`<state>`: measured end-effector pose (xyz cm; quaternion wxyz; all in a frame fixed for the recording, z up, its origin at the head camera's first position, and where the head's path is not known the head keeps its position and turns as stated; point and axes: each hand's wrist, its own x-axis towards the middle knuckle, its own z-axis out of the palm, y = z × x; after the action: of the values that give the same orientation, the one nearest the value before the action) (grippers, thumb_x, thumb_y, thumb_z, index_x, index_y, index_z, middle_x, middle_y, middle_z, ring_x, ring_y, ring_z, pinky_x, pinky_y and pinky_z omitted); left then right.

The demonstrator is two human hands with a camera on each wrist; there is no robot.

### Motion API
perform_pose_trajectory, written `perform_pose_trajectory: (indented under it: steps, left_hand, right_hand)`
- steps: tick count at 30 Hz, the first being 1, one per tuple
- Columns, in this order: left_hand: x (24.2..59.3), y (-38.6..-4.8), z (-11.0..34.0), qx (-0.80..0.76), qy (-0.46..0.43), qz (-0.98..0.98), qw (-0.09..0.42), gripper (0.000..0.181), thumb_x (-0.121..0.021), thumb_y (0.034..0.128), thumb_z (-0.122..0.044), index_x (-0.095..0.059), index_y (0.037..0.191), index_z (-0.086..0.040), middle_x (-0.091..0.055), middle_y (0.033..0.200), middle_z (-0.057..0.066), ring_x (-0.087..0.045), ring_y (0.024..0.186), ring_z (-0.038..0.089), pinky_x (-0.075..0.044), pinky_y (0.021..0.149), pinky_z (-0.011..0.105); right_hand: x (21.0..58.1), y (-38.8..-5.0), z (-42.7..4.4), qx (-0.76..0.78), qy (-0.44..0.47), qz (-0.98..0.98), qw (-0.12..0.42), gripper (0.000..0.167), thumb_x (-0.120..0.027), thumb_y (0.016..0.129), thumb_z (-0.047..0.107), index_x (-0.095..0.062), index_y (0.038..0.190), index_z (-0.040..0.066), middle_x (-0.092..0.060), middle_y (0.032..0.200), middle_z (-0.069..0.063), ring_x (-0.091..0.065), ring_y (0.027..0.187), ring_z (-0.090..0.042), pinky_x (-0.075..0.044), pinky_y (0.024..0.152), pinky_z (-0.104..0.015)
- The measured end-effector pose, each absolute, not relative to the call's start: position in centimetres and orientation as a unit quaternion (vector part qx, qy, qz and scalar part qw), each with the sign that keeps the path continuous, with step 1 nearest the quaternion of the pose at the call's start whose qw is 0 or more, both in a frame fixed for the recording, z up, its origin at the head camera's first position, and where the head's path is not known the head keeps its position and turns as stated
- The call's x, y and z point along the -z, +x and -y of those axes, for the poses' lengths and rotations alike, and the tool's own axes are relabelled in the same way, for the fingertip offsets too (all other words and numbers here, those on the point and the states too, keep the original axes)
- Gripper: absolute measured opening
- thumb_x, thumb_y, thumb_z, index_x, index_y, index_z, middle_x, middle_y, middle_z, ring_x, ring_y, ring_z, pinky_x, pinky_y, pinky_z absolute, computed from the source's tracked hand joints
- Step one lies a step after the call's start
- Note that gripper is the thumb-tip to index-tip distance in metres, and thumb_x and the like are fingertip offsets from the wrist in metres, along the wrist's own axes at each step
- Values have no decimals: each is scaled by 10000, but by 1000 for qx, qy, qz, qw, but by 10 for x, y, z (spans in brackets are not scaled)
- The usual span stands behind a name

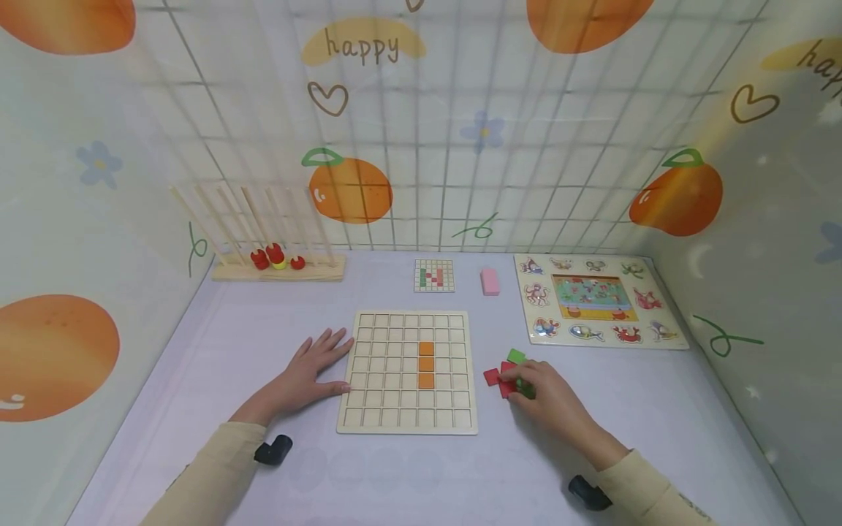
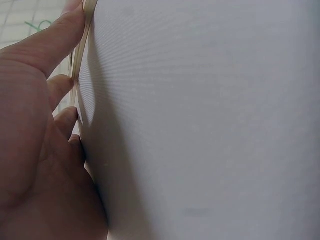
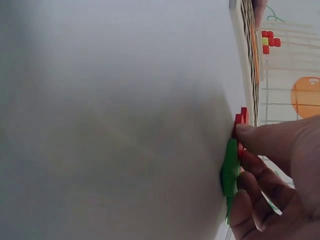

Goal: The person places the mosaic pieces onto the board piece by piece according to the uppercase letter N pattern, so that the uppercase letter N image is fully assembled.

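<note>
A pale wooden grid board (image 1: 388, 402) lies flat in the middle of the table. Three orange square tiles (image 1: 426, 364) form a vertical line in its cells, right of centre. My left hand (image 1: 305, 376) rests with spread fingers against the board's left edge; the left wrist view shows the thumb and fingertips touching that edge. To the right of the board, my right hand (image 1: 552, 402) pinches a red tile (image 3: 239, 125) between thumb and index finger, in a small pile. Another red tile (image 1: 492, 377) lies beside it. Green tiles (image 3: 230, 170) lie under the curled fingers, partly hidden.
Behind the board lie a small patterned grid card (image 1: 434, 275) and a pink block (image 1: 490, 282). A sea-animal puzzle board (image 1: 539, 281) is at the back right. At the back left stands a wooden peg rack (image 1: 296, 273) with red and yellow beads. Printed curtains surround the table.
</note>
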<state>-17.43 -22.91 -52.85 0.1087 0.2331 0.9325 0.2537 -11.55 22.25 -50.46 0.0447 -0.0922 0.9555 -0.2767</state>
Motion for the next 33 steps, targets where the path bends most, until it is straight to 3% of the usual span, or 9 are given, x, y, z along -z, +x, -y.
perform_pose_trajectory:
  steps: [5, 14, 25, 33]
  left_hand:
    - [528, -174, 228, -252, 230, -933, 114, 910, -724, 884, -560, -327, 1607, -177, -170, 1699, 77, -48, 1565, 349, 22, 1243, 578]
    - [528, -173, 228, -259, 230, -932, 109, 899, -735, 885, -536, -338, 1603, -166, -178, 1696, 81, -53, 1563, 359, 24, 1241, 583]
    - [529, -173, 228, -260, 232, -931, 112, 909, -731, 879, -552, -342, 1601, -160, -182, 1695, 90, -52, 1562, 363, 15, 1237, 597]
    - [530, -175, 228, -258, 233, -931, 109, 910, -732, 879, -553, -338, 1604, -171, -178, 1696, 82, -53, 1563, 360, 16, 1237, 595]
  right_hand:
    - [507, -115, -218, 293, -98, -950, 43, 304, -856, 819, 97, -765, 1086, 209, -672, 1078, 24, -544, 997, -195, -535, 875, -406]
    - [508, -116, -207, 292, -107, -950, 26, 296, -871, 801, 93, -763, 1036, 237, -681, 1126, -3, -575, 1101, -226, -536, 976, -450]
    - [510, -123, -204, 290, -122, -949, 16, 295, -871, 797, 82, -763, 1049, 192, -625, 960, 57, -520, 931, -162, -510, 794, -344]
    - [512, -123, -204, 280, -114, -953, 16, 297, -873, 799, 90, -761, 1046, 210, -597, 947, 66, -503, 924, -146, -512, 764, -319]
